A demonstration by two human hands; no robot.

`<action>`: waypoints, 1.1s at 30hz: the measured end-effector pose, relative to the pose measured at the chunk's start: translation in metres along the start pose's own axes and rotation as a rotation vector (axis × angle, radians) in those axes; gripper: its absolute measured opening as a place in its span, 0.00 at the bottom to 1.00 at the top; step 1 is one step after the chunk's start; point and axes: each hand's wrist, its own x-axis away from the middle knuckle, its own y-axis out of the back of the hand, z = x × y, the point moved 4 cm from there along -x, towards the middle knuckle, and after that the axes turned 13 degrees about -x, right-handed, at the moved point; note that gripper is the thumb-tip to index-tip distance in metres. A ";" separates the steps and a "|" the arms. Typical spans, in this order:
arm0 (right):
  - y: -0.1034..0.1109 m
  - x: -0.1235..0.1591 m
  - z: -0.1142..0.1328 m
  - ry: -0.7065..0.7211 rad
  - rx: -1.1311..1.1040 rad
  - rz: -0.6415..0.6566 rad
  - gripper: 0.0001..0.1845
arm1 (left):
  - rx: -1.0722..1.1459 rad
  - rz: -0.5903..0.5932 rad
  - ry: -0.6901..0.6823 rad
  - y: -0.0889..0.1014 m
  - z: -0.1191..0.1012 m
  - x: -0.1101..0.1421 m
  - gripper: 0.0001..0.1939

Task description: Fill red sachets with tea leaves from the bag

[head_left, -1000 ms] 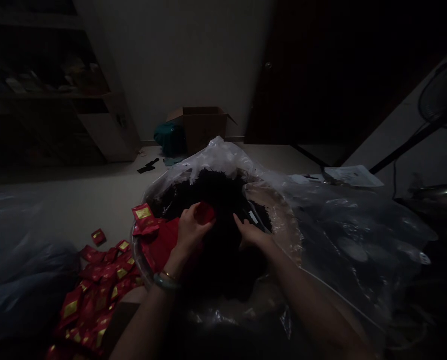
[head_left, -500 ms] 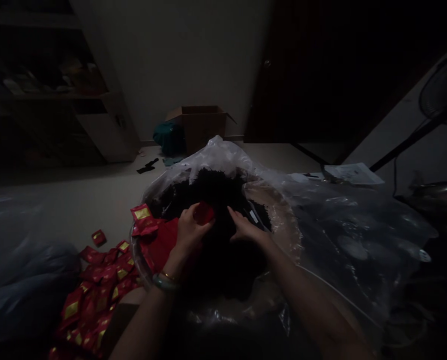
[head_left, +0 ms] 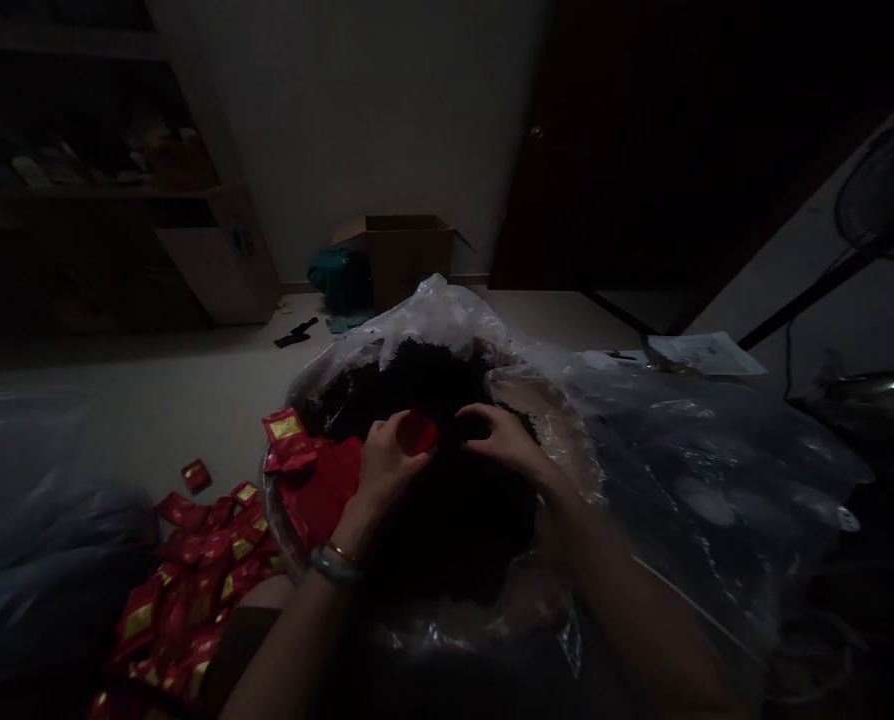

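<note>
My left hand (head_left: 391, 460) is closed around a small red pouch (head_left: 418, 433), its mouth turned toward my right hand. My right hand (head_left: 503, 440) is curled just to the right of the pouch, apart from it, with what looks like dark tea leaves between thumb and fingers; the darkness blurs their outline. Below and behind both hands lies a heap of dark tea leaves (head_left: 424, 370) in a round container lined with clear plastic (head_left: 447, 305). Flat red pouches (head_left: 323, 490) lie at the container's left side, beside a filled red packet with a gold label (head_left: 288, 428).
Several red packets (head_left: 199, 570) are piled on the floor at left. Clear plastic sheeting (head_left: 702, 470) spreads to the right, near a paper sheet (head_left: 706, 352). An open cardboard box (head_left: 409, 255) and a teal bag (head_left: 340, 278) stand by the wall. A fan (head_left: 882, 190) is at right.
My right hand has risen slightly and its fingers have curled in more, now covering the white label seen before. My left hand has shifted a little right with the red pouch.
</note>
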 end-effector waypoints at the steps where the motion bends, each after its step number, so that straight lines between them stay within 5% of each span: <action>1: 0.005 0.001 0.006 0.017 -0.024 -0.034 0.19 | -0.003 0.005 -0.007 0.000 -0.001 0.000 0.28; 6: 0.013 0.010 0.041 0.133 -0.056 -0.201 0.19 | 0.002 0.033 -0.063 -0.004 -0.008 0.004 0.27; 10: 0.002 0.016 0.056 0.174 -0.013 -0.202 0.22 | 0.009 0.051 -0.105 -0.006 -0.013 0.006 0.26; 14: -0.003 0.017 0.058 0.201 -0.028 -0.175 0.25 | 0.028 0.061 -0.101 -0.006 -0.015 0.007 0.24; 24: -0.007 0.016 0.059 0.237 0.029 -0.108 0.13 | 0.091 0.044 -0.151 -0.006 -0.017 0.009 0.34; 30: -0.005 0.015 0.052 0.194 0.083 -0.120 0.13 | 0.013 0.112 -0.339 -0.001 -0.030 0.009 0.16; 33: -0.004 0.014 0.050 0.171 0.106 -0.122 0.14 | 0.020 0.195 -0.378 0.009 -0.035 0.008 0.16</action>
